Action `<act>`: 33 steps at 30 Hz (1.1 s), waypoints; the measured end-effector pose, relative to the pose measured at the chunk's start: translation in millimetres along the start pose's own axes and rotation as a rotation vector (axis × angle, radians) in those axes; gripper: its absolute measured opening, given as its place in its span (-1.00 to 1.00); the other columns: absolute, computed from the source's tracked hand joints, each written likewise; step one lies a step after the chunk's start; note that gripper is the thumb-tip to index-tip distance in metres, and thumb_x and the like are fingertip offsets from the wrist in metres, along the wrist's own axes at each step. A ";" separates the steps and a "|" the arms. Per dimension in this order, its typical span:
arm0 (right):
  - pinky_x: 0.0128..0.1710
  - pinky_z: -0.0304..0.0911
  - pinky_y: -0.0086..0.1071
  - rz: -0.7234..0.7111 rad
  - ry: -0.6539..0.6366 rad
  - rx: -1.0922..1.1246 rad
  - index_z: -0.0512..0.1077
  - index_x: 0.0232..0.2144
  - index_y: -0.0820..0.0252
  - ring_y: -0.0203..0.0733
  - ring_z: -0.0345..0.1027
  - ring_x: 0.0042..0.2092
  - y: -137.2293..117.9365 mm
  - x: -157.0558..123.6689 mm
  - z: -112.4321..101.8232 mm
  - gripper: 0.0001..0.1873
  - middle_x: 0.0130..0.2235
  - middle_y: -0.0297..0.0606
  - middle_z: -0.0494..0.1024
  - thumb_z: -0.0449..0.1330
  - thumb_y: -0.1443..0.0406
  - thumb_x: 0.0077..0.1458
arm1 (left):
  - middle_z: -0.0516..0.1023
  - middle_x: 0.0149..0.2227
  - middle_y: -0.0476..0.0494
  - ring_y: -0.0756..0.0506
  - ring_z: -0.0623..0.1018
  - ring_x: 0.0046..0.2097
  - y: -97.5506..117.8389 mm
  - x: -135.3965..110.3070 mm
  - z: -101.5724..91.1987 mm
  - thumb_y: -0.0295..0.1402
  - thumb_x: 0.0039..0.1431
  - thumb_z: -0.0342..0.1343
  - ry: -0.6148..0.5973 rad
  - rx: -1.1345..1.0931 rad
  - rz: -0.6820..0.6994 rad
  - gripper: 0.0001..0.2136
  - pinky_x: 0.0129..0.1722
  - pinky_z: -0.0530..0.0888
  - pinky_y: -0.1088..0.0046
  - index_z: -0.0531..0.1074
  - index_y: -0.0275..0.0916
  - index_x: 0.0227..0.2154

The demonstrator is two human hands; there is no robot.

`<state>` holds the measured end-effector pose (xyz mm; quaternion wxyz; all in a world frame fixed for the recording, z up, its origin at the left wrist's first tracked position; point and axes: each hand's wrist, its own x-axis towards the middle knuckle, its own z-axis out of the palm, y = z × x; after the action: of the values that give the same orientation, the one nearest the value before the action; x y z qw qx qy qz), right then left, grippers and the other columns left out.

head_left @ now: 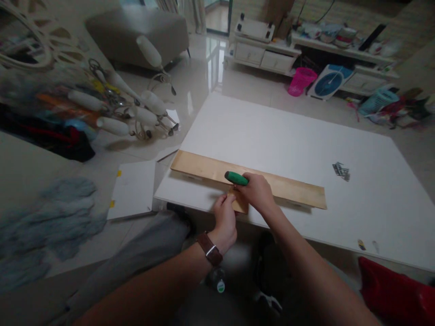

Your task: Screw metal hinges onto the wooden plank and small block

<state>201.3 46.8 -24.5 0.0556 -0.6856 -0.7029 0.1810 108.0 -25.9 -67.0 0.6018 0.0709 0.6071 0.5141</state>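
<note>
My right hand [256, 190] is closed around a green-handled tool [237, 178]; the tool's working end is hidden. My left hand [224, 213], with a brown watch strap on its wrist, pinches the left side of a small wooden piece [240, 203]. Both hands meet at this piece, near the front edge of a large white panel [278, 131]. Just behind them, a long pale wooden board [204, 168] lies across the panel, running left to right. A small pile of metal hardware [340, 171] rests farther right on the panel.
At the left stand a chandelier with white shades [144, 115] and a smaller white board [133, 190] with yellow tape. A red object [396, 290] is at lower right. A pink basket [301, 81] and blue fan [329, 82] stand beyond the panel. A bottle [219, 278] is below my left wrist.
</note>
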 end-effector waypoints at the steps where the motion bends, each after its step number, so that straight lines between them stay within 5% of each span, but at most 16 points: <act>1: -0.37 0.04 -0.30 0.003 -0.017 -0.029 0.66 -0.28 0.09 0.02 0.60 -0.19 -1.2 -0.9 -0.4 -0.80 -0.24 -0.11 0.75 0.27 0.15 0.27 | 0.55 -0.31 -0.05 -0.05 0.48 -0.33 1.1 -2.0 0.9 -0.20 -0.02 0.23 0.002 -0.012 -0.003 -0.75 -0.43 0.33 0.48 0.46 -0.22 -0.31; 9: -0.33 0.03 -0.28 0.009 -0.064 -0.242 0.66 -0.14 0.10 0.06 0.60 -0.15 -12.8 -7.3 -3.2 -0.73 -0.17 -0.05 0.75 0.18 0.16 0.32 | 0.53 -0.35 -0.07 -0.03 0.43 -0.40 11.4 -8.5 2.2 -0.36 0.13 0.17 0.009 -0.011 -0.055 -0.88 -0.46 0.31 0.47 0.49 -0.27 -0.29; 20: -0.29 0.03 -0.29 -0.068 -0.043 -0.194 0.56 0.13 0.07 0.08 0.59 -0.12 -9.2 -10.7 1.7 -0.57 -0.12 -0.07 0.75 0.23 0.18 0.25 | 0.58 -0.23 -0.12 -0.06 0.52 -0.27 -6.8 -0.1 5.7 -0.45 0.22 0.09 -0.020 -0.067 -0.029 -0.84 -0.20 0.46 0.41 0.49 -0.25 -0.17; 25: -0.31 0.07 -0.28 -0.001 -0.043 -0.239 0.63 -0.06 0.10 0.09 0.60 -0.14 -12.4 -10.0 -1.2 -0.70 -0.18 -0.04 0.74 0.16 0.17 0.31 | 0.58 -0.22 -0.13 -0.05 0.51 -0.26 -6.7 -0.7 4.7 -0.43 0.20 0.12 -0.008 -0.053 -0.019 -0.90 -0.20 0.45 0.43 0.46 -0.25 -0.22; 33: -0.25 0.18 -0.27 -0.053 -0.068 -0.200 0.61 0.05 0.05 0.11 0.61 -0.08 -12.9 -12.0 -6.3 -0.65 -0.14 -0.09 0.75 0.20 0.22 0.26 | 0.55 -0.30 -0.09 -0.06 0.50 -0.30 -4.0 -1.8 5.6 -0.41 0.16 0.14 0.012 -0.059 -0.015 -0.89 -0.22 0.44 0.42 0.47 -0.23 -0.24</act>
<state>191.8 36.2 -12.4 -0.0322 -0.6622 -0.7370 0.1315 115.1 -26.0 -67.3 0.6036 0.0456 0.5960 0.5277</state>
